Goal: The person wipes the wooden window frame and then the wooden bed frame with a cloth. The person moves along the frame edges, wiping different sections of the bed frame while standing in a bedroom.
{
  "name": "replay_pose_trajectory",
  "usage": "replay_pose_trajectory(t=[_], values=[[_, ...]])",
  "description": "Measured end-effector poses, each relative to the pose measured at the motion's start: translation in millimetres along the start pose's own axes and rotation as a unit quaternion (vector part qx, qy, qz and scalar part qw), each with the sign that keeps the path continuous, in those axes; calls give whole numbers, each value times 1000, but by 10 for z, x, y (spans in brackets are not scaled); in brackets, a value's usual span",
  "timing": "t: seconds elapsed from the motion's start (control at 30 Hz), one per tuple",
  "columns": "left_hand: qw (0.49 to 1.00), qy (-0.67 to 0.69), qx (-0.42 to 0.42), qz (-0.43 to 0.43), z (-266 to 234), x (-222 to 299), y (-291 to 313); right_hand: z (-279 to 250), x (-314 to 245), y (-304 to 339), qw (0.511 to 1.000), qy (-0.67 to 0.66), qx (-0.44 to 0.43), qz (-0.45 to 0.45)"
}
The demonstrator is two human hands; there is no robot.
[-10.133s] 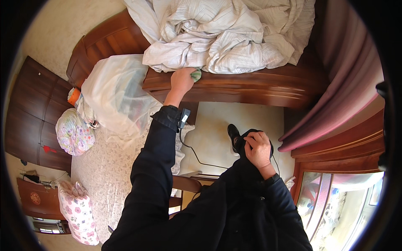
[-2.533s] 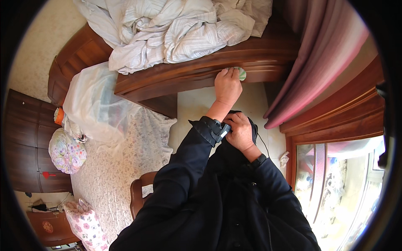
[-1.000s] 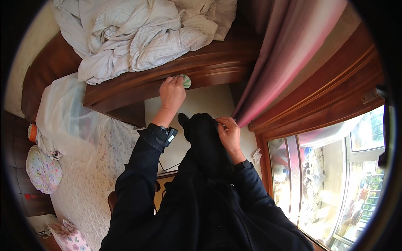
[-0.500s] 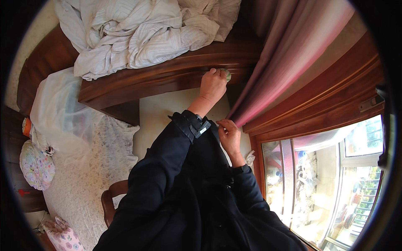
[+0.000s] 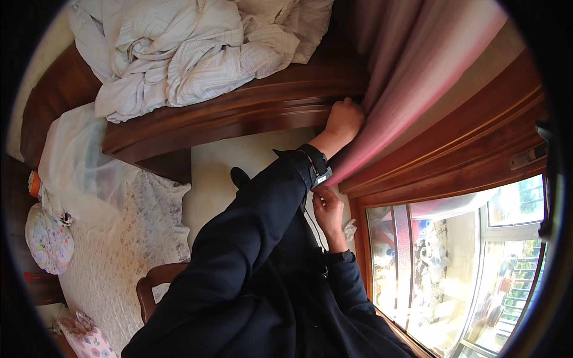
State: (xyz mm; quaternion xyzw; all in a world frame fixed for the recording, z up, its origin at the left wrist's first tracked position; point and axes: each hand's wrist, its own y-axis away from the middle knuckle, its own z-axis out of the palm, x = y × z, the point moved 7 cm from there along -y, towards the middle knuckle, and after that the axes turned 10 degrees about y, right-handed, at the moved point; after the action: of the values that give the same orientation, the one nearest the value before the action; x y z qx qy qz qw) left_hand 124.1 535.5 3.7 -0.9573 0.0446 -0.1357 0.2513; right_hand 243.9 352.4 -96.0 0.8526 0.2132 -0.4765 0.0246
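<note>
My left hand (image 5: 346,121) is closed at the right end of the dark wooden bed frame (image 5: 250,106), against the pink curtain (image 5: 397,110). The small green wad it gripped earlier, probably a cloth, is now hidden behind my fingers. Lower down, my right hand (image 5: 328,209) has its fingers curled together beside the curtain's lower end. Whatever those fingers may hold cannot be made out. Rumpled white bedding (image 5: 203,53) lies on top of the bed frame.
At right stands a wooden window frame (image 5: 430,170) with glass panes. A chair back (image 5: 152,286) is at my lower left, beside a pale patterned cloth (image 5: 140,238) with sheer plastic (image 5: 77,161) over it. A flowered bundle (image 5: 49,238) sits far left.
My left hand has slid right along the bed frame to the curtain, and the green wad has gone out of sight. My right hand has shifted slightly downward. The view has moved a little.
</note>
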Motion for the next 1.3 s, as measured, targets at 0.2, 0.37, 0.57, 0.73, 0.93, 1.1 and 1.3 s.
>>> replay_pose_trajectory(t=[0.2, 0.37, 0.57, 0.73, 0.93, 1.1, 1.3], values=[[999, 22, -28, 7, 190, 170, -172, -50, 63, 66, 1000, 19, -8, 5], [998, -9, 34, 60, 106, 96, 84, -11, 53, 120, 999, 31, -16, 1], [993, -113, -3, 44, -238, -609, 1020, 31, 5, 126, 999, 26, -20, -21], [983, -170, 37, 62, -931, -1303, 1979, 138, -61, 128, 999, 1, -44, -22], [976, -213, 28, 32, -1754, -2074, 2947, 243, -119, 188, 997, 16, -55, -45], [962, -252, 51, -91, -2212, -2704, 3665, 309, -131, 208, 995, 24, -68, -66], [938, -246, 135, -205, -2340, -2851, 3814, 369, -163, 226, 995, 25, -71, -68]])
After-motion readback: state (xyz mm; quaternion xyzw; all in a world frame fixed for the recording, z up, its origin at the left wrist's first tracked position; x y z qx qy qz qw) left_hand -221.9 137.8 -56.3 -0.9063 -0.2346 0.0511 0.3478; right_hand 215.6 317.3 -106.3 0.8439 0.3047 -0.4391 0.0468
